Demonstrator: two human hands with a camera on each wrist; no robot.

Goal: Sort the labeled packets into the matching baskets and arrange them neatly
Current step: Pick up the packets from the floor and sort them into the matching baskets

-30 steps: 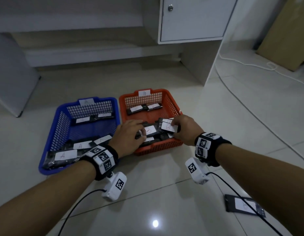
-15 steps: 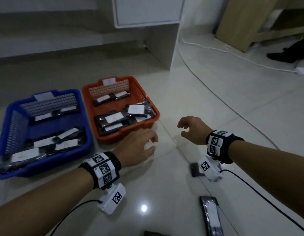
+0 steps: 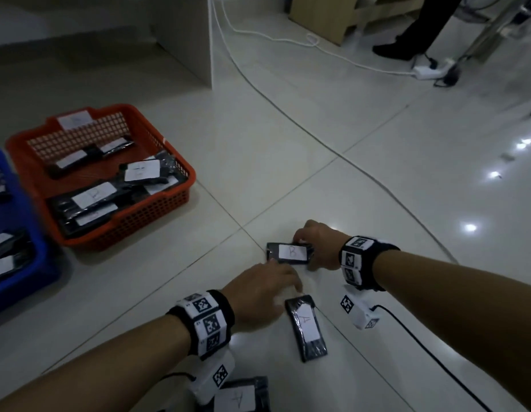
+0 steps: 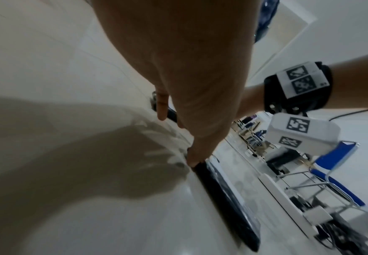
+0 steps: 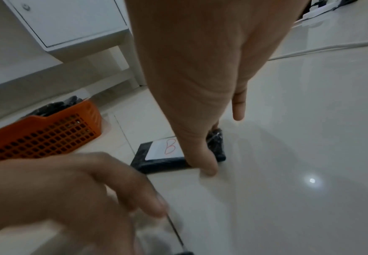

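A black packet labelled B (image 3: 291,252) (image 5: 165,150) lies flat on the tiled floor. My right hand (image 3: 314,242) (image 5: 200,86) straddles its right end, with the thumb at the near edge and the fingers behind the far edge. A black packet labelled A (image 3: 308,328) (image 4: 226,198) lies just nearer to me. My left hand (image 3: 267,289) (image 4: 178,86) is spread between the two packets, its thumb touching the far end of the A packet. The orange basket (image 3: 157,221) at left holds several B packets. The blue basket (image 3: 50,269) is cut off by the left edge.
A third packet labelled A (image 3: 237,398) lies at the bottom edge by my left wrist. A white cabinet leg (image 3: 184,40) stands behind the baskets. A white cable (image 3: 258,34) runs to a power strip (image 3: 430,69) near a person's legs (image 3: 406,40).
Both hands left the orange basket and moved right and down to the loose packets on the floor. The right hand has closed round the B packet; the left hand now touches the A packet.
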